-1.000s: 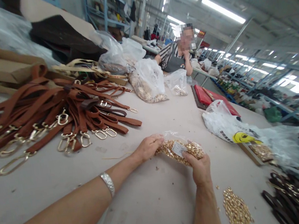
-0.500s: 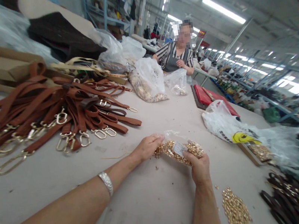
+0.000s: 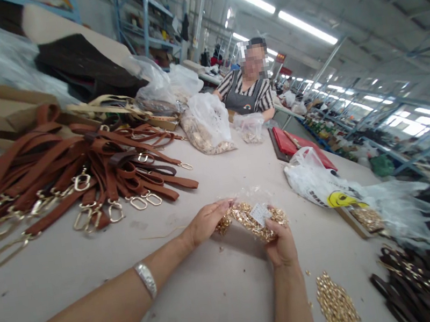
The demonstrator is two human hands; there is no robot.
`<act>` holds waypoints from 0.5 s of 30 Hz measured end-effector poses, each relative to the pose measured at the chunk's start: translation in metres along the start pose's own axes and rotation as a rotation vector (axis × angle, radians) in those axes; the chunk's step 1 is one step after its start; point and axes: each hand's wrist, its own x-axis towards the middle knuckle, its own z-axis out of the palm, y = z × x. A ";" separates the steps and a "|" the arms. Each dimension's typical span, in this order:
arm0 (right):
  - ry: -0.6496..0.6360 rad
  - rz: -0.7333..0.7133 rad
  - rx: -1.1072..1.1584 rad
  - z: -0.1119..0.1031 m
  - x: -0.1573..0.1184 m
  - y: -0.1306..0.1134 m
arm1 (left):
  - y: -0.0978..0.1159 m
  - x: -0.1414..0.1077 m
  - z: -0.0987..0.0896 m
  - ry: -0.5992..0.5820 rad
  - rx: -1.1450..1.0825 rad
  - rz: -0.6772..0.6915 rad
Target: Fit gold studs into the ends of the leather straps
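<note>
A clear plastic bag of small gold-coloured metal pieces point(image 3: 249, 223) is held just above the table, between my two hands. My right hand point(image 3: 280, 242) grips its right end, thumb on top beside a white label point(image 3: 260, 213). My left hand point(image 3: 211, 221) is closed around the bag's left end; some gold pieces show below those fingers, and the fingertips are partly hidden. On the table to the right of my right forearm lies a loose pile of similar gold pieces point(image 3: 337, 302).
Brown leather straps with gold clips point(image 3: 90, 175) cover the left side. Dark straps point(image 3: 417, 281) lie at the lower right, below a white plastic bag point(image 3: 311, 178) and a small box point(image 3: 355, 223). Filled bags point(image 3: 209, 124) stand farther back. Across the table is a person point(image 3: 247, 90).
The view has shifted slightly, so the scene sits a little further left. Both hands keep hold of the bag. The person opposite has lowered a hand from the chest.
</note>
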 end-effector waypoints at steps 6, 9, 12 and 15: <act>-0.003 -0.014 0.149 0.011 -0.001 0.001 | 0.007 -0.012 0.004 -0.032 0.037 0.044; -0.045 0.015 0.258 0.019 -0.001 0.004 | 0.005 -0.017 0.010 -0.054 0.129 0.061; -0.094 0.040 0.367 0.029 -0.004 0.008 | 0.003 -0.019 0.022 -0.060 0.174 0.080; -0.111 0.013 0.370 0.039 -0.009 0.011 | 0.010 -0.017 0.036 0.009 0.127 0.060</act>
